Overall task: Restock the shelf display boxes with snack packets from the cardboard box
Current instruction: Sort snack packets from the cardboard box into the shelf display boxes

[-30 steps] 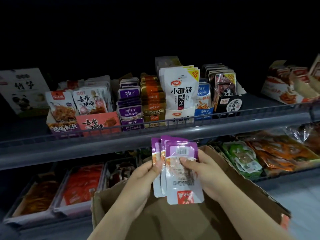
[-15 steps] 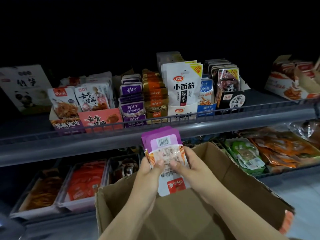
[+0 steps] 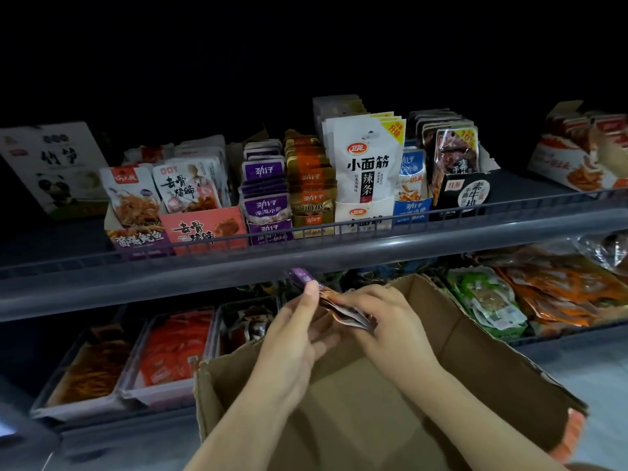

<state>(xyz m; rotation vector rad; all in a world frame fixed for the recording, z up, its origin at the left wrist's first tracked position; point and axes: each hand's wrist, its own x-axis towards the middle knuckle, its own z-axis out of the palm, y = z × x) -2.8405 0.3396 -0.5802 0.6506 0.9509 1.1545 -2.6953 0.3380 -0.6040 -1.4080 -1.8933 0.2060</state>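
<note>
Both hands hold a small stack of purple-topped snack packets (image 3: 334, 302) edge-on over the open cardboard box (image 3: 482, 365). My left hand (image 3: 292, 334) grips the stack from the left, thumb near its purple end. My right hand (image 3: 384, 321) pinches the stack's right side. On the upper shelf, straight above, stands the purple display box (image 3: 268, 229) holding matching purple packets (image 3: 263, 171). The box's inside looks bare where it shows.
A grey shelf rail (image 3: 306, 263) with a low wire guard runs just above my hands. Other display boxes line the upper shelf: pink (image 3: 204, 229), gold (image 3: 307, 198), white (image 3: 363, 212), blue (image 3: 413, 209), black (image 3: 458, 195). Trays of red and orange snacks (image 3: 170, 351) fill the lower shelf.
The packets were fanned upright facing me; now they are gathered into one stack, tilted flat and edge-on, and lowered slightly. The view has shifted left and down a little.
</note>
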